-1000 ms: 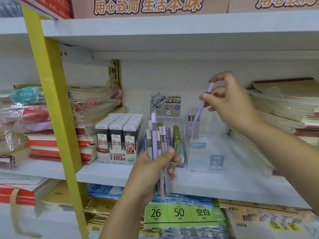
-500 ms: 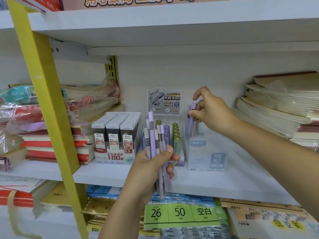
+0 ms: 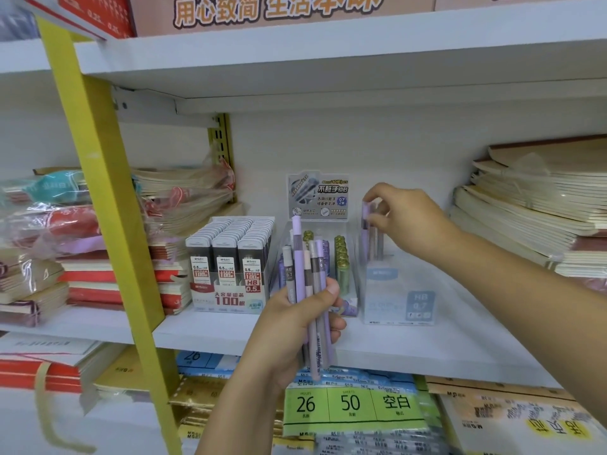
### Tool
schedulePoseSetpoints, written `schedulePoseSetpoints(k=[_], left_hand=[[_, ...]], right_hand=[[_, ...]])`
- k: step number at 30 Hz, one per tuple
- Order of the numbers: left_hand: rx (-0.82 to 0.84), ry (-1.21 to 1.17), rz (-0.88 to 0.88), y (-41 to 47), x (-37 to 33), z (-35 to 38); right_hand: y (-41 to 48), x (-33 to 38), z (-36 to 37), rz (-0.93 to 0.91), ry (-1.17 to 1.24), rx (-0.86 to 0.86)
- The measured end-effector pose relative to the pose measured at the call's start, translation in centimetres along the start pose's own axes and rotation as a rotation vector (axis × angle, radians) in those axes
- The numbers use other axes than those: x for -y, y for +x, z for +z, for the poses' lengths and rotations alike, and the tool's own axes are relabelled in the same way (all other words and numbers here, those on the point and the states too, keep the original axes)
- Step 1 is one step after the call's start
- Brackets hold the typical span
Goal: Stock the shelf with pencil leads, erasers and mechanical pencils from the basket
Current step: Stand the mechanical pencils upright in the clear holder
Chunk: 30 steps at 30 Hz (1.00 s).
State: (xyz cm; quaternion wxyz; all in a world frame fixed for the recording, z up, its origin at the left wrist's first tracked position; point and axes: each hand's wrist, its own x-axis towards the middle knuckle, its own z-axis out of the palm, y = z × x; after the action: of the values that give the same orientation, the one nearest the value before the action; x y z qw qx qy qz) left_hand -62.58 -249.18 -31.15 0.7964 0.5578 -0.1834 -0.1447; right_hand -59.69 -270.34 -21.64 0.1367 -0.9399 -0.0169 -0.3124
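Left hand (image 3: 289, 326) grips pencil bundle (image 3: 307, 267), partly blocking tube tray (image 3: 350, 305); right hand (image 3: 410, 221) pinches lilac pencil (image 3: 364, 213) in clear box (image 3: 394, 300).

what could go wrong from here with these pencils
1. The right hand pinches the purple pencil only at its top, so it may knock over the few standing pencils in the clear box.
2. The left hand grips an uneven bundle of pencils, some sticking out below; one could slip and drop.
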Motion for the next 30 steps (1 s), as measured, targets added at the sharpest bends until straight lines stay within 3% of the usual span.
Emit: schedulePoseSetpoints(k=[2,3,4,7,9,19,25,27,30], left_hand=[[0.021,-0.012,0.005,-0.2,-0.2,0.1],[0.035,-0.015,0.011,-0.4,-0.2,0.2],[0.050,-0.016,0.016,-0.5,-0.3,0.3],[0.101,0.000,0.027,-0.8,-0.4,0.8],[0.123,0.003,0.028,-1.1,-0.4,1.1],[0.118,0.000,0.016,-0.9,0.0,0.8],[0.090,0.068,0.021,-0.3,0.4,0.3],[0.082,0.060,0.028,-0.2,0.5,0.3],[0.065,0.014,0.029,0.0,0.5,0.4]], right_hand=[[-1.6,1.2,-0.9,-0.109,0.011,-0.189],[-2.5,1.9,-1.2,-0.138,0.109,-0.199],[-3.4,2.7,-1.4,-0.130,0.253,-0.132],[-5.4,4.4,-1.6,0.018,0.639,0.320],[-6.1,4.8,-1.5,0.060,0.759,0.432],[-6.6,4.1,-2.3,0.153,1.044,0.095],[-4.2,2.1,-4.8,0.011,0.977,-0.401],[-3.2,1.1,-5.0,-0.041,0.808,-0.418],[-1.9,0.1,-3.9,-0.024,0.594,-0.230]])
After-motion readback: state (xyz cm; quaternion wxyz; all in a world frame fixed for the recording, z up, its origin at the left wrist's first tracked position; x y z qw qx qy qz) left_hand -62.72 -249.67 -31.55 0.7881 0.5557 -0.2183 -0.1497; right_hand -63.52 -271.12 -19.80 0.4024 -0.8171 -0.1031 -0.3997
